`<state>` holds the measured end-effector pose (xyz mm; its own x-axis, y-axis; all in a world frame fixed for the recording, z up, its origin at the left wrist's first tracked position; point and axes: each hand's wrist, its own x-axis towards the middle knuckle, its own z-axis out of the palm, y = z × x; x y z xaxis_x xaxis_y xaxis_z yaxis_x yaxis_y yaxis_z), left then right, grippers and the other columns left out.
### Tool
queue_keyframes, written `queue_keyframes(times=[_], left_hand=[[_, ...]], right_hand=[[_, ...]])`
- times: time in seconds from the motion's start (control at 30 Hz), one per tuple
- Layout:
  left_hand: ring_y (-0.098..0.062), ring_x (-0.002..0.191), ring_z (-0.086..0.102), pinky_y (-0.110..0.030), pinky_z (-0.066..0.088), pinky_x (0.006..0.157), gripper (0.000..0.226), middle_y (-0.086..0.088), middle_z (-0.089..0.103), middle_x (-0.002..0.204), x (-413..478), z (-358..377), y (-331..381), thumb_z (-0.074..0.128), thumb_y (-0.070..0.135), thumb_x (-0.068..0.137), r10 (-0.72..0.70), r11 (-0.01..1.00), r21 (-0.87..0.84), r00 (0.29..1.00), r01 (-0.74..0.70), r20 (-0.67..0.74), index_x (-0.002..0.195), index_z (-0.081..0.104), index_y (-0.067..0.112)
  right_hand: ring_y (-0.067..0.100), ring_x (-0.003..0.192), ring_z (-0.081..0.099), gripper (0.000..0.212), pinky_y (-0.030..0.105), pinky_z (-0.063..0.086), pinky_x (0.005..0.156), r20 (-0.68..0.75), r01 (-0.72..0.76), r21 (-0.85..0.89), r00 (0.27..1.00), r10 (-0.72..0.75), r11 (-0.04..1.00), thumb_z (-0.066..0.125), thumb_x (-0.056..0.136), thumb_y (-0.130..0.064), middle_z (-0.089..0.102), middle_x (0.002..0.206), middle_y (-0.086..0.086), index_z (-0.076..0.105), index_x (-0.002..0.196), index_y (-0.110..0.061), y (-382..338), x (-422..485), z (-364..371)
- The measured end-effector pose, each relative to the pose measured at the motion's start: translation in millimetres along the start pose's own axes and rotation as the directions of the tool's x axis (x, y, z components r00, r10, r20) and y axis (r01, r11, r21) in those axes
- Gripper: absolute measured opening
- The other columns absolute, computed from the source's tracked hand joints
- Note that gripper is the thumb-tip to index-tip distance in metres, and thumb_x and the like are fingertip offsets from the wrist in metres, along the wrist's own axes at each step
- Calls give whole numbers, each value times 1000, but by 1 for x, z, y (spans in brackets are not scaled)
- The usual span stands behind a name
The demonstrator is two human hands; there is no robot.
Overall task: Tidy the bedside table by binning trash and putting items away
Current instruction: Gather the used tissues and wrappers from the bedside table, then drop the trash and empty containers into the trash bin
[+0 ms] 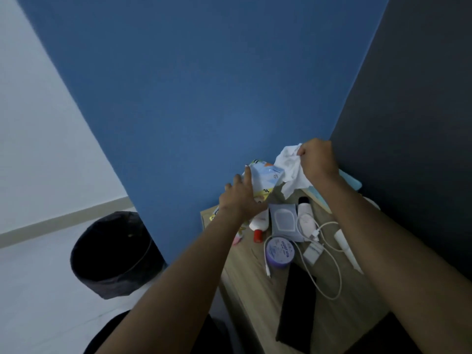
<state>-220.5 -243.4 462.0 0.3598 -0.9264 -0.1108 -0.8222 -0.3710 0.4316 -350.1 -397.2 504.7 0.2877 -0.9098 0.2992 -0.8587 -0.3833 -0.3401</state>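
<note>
Over a wooden bedside table point(245, 284) set into the corner of a blue wall point(204, 85), we are reaching in with both bare arms. Nearest us, a flat black rectangular object point(296, 307) is lying along the tabletop, and a white charging cable point(332, 274) is looping beside it, running up to a white plug adapter point(313, 253). A round purple tin point(279, 252) is sitting just left of the adapter, with a red-capped white bottle point(259, 224) lying on its side beyond it and a grey wet-wipe pack point(284, 221) resting between that bottle and a pale pink-white bottle point(306, 221). A white tube-like item point(344, 245) is lying near the table's right edge, partly under our right forearm.

Farther in, our left hand point(241, 198) is gripping a colourful tissue packet point(265, 180), fingers wrapped around its lower end and one finger extended up along its side, holding it tilted above the back of the table. Our right hand point(319, 160) is closed in a pinch on a crumpled white tissue point(291, 169), which is hanging down from the fingertips and touching the packet's upper end. A light blue flat object point(351, 182) is showing just behind the right wrist.

On the pale floor to the left, well apart from the table, a black-lined waste bin point(112, 251) is standing open.
</note>
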Motion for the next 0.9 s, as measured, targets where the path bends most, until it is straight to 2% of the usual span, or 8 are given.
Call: queue_keyframes(times=[0.17, 0.3, 0.4, 0.57, 0.77, 0.9], left_hand=[[-40, 132, 36, -51, 39, 103, 111, -10, 27, 151, -37, -36, -22, 64, 60, 76, -50, 999, 6, 998, 50, -44, 153, -6, 21], [-41, 132, 37, -50, 38, 104, 109, -12, 29, 150, -76, -54, -59, 66, 52, 76, -124, 992, 20, 991, 125, -45, 153, -4, 21], [-42, 134, 36, -50, 37, 105, 110, -13, 28, 151, -112, -68, -101, 66, 54, 76, -204, 978, 34, 978, 206, -51, 154, -4, 21], [-40, 136, 35, -48, 38, 105, 110, -13, 29, 152, -177, -73, -171, 65, 56, 75, -336, 940, 38, 940, 338, -50, 154, -2, 21], [-39, 131, 38, -47, 39, 103, 108, -13, 33, 148, -248, -84, -266, 66, 57, 73, -579, 815, -63, 805, 576, -131, 153, 4, 18], [-38, 128, 41, -45, 40, 100, 109, -15, 37, 142, -262, -96, -309, 66, 58, 74, -677, 735, -125, 715, 666, -175, 152, 4, 14]], right_hand=[[38, 88, 66, 29, 33, 54, 76, 39, 22, -4, 999, -22, 1000, 50, 79, 9, 70, 94, 17, 74, 88, -4, -45, -26, -17], [38, 93, 66, 30, 37, 56, 81, 83, 46, 23, 995, -48, 999, 47, 81, 7, 70, 99, 19, 73, 92, -3, -80, -60, -10], [39, 96, 65, 29, 37, 55, 83, 124, 95, 58, 987, -101, 994, 46, 85, 5, 69, 104, 20, 72, 95, -2, -121, -96, 0], [36, 89, 66, 26, 30, 49, 71, 267, 162, 84, 947, -179, 983, 48, 85, 4, 69, 98, 17, 72, 91, -3, -191, -155, 41], [34, 85, 64, 27, 31, 49, 72, 346, 300, 240, 862, -371, 923, 45, 82, 1, 69, 95, 16, 71, 87, -4, -287, -216, 90], [32, 77, 60, 30, 29, 48, 66, 357, 329, 328, 825, -438, 886, 41, 80, 2, 67, 90, 15, 70, 83, -4, -334, -225, 111]])
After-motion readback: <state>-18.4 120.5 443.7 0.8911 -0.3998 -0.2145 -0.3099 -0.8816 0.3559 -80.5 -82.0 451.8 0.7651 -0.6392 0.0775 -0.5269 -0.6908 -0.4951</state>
